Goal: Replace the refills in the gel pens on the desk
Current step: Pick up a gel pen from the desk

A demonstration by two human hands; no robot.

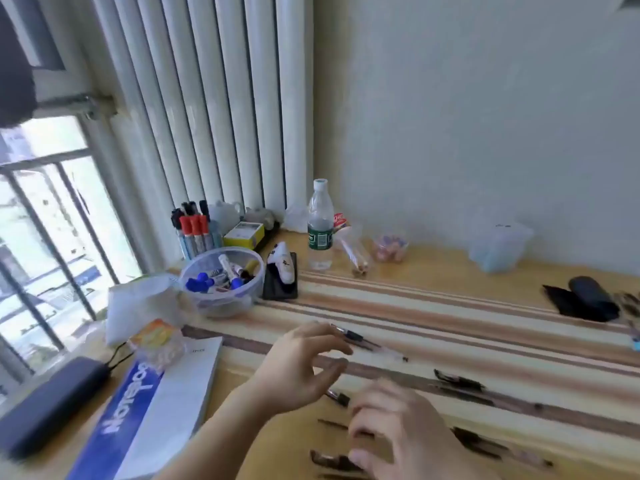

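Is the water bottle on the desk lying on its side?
No, the water bottle stands upright on the desk, its white cap on top, near the wall and beside the clear bowl of markers.

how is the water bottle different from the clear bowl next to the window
The water bottle is tall, narrow and upright with a green label; the clear bowl is low, wide and unlabelled. The bottle holds a little water, while the bowl holds markers. Both are see-through plastic and stand on the desk.
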